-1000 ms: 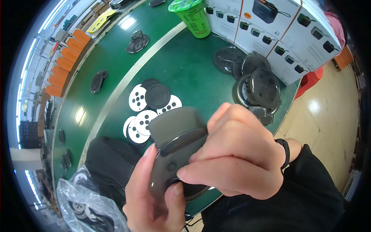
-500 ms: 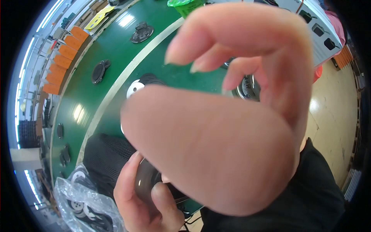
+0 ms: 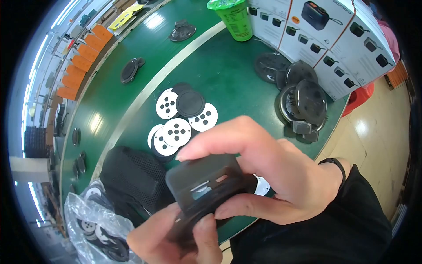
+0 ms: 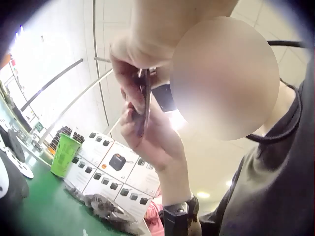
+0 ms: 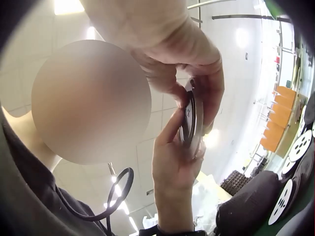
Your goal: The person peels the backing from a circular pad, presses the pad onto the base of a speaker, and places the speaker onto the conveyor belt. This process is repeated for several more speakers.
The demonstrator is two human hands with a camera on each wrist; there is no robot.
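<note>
A: State the position of the dark part (image 3: pixel 206 176).
B: Between the two hands, above the table edge. Its slotted tab faces the head camera; both wrist views show the body edge-on.
A: State of the left hand (image 3: pixel 160 242)?
B: Grasping. Thumb and fingers clamp the lower portion of the part.
A: Right hand (image 3: pixel 281 180)?
B: Grasping. Forefinger lies on the tab's upper edge; thumb presses the rim.
A: Items adjacent to the hands?
B: Left of them: the black pouch (image 3: pixel 132 176), then the clear bag (image 3: pixel 99 231). Just beyond them: the white discs (image 3: pixel 176 132), overlapping, and a black disc (image 3: pixel 190 104).
A: Farther out?
B: Beyond the right hand: dark round units (image 3: pixel 311 101), piled. Behind those: printed cartons (image 3: pixel 303 37), with the green cup (image 3: pixel 237 22) beside them. Farthest, beyond the left hand: orange bins (image 3: pixel 81 64).
</note>
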